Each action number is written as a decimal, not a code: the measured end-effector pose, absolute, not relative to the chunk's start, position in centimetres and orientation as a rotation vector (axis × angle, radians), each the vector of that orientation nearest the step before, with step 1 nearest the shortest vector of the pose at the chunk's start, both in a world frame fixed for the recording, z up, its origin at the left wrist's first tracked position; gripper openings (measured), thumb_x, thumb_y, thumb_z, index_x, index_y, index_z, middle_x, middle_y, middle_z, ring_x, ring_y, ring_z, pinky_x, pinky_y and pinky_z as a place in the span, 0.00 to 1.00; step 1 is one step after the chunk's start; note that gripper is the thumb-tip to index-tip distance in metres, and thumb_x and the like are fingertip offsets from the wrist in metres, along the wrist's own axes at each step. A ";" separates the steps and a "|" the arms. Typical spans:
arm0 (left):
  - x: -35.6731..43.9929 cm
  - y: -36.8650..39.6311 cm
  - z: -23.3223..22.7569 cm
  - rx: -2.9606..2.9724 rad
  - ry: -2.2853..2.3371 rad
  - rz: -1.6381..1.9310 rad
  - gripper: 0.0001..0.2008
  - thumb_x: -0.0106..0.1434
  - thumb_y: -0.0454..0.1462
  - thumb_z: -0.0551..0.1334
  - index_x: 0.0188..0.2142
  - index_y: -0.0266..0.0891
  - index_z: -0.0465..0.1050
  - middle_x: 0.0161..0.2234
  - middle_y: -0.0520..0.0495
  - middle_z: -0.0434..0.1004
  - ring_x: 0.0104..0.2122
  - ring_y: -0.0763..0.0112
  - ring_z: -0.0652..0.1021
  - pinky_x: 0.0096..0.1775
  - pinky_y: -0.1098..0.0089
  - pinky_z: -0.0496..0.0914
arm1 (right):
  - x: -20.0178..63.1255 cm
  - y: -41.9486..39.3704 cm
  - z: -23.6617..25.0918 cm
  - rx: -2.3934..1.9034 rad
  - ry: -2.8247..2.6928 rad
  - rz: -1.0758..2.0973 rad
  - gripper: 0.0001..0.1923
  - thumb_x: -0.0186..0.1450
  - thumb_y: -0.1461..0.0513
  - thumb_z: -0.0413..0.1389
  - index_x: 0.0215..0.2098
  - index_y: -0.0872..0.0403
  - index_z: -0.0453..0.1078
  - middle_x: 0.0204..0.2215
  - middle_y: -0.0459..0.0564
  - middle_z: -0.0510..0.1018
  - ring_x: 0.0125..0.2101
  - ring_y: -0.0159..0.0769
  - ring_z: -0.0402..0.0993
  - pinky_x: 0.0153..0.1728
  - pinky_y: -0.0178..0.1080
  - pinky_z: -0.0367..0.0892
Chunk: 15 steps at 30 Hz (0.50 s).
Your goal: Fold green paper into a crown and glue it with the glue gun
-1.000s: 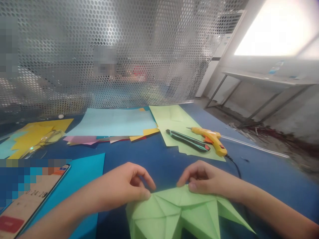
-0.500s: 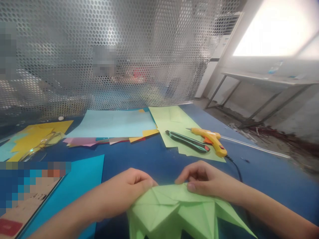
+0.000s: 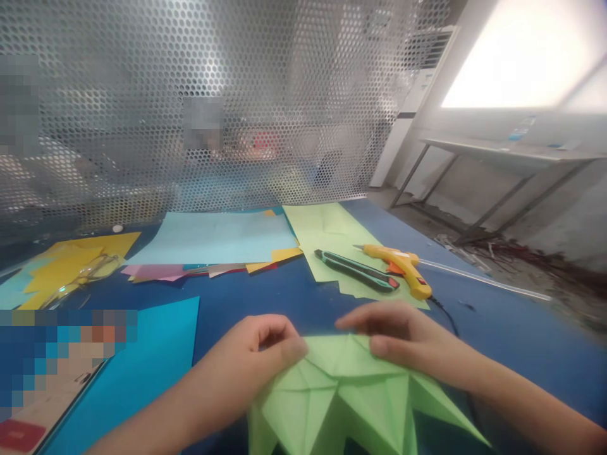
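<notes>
At the near edge of the blue table, a folded green paper lies flat, creased into pointed, star-like facets. Its lower part runs out of the frame.

Left hand: fingers curled, thumb and fingertips pinching the paper's upper left edge. The forearm enters from the lower left.

Right hand: fingers bent, thumb pressing on the paper's upper right edge, index finger extended along the top fold. The hand grips the paper between thumb and fingers. The forearm enters from the lower right.

The two hands are near each other, with the paper's top point between them.

Surrounding items:
- Cyan sheet: flat on the table, just left of the left forearm.
- Phone: at the lower left corner, beside the cyan sheet; the screen is partly blurred.
- Pale green sheet: beyond the hands, right of centre.
- Knife: a dark utility knife lying on the pale green sheet.
- Glue gun: yellow, just right of the knife, its cable trailing toward the right hand.
- Light blue sheet: at the far centre, overlapping pink and yellow scraps.
- Yellow sheets: at the far left, with glasses resting on them.
- Perforated panel: upright along the table's far edge.
</notes>
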<state>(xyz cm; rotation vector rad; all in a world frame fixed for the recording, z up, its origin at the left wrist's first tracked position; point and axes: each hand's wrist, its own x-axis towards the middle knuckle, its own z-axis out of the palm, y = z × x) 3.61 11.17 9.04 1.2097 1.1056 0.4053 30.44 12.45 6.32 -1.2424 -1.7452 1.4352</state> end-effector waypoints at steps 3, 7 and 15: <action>3.7 10.9 9.2 1.108 1.092 0.701 0.23 0.54 0.57 0.69 0.27 0.41 0.68 0.24 0.57 0.65 0.25 0.77 0.64 0.27 0.76 0.59 | 31.6 13.4 6.6 -1.250 -1.624 1.133 0.25 0.62 0.41 0.61 0.50 0.45 0.78 0.42 0.52 0.80 0.42 0.45 0.75 0.41 0.42 0.72; 3.9 10.6 9.1 0.986 1.083 1.143 0.22 0.57 0.58 0.67 0.30 0.44 0.69 0.27 0.58 0.65 0.28 0.77 0.65 0.31 0.78 0.63 | 32.1 14.2 7.0 -1.235 -1.472 0.878 0.18 0.66 0.43 0.57 0.46 0.43 0.75 0.43 0.47 0.77 0.43 0.40 0.74 0.44 0.39 0.71; 6.1 9.5 6.6 0.771 1.066 1.102 0.22 0.54 0.55 0.71 0.34 0.41 0.74 0.30 0.52 0.75 0.30 0.73 0.73 0.33 0.74 0.70 | 27.4 10.1 7.3 -1.102 -1.763 1.066 0.31 0.59 0.36 0.60 0.45 0.51 0.78 0.34 0.52 0.80 0.31 0.37 0.75 0.33 0.38 0.73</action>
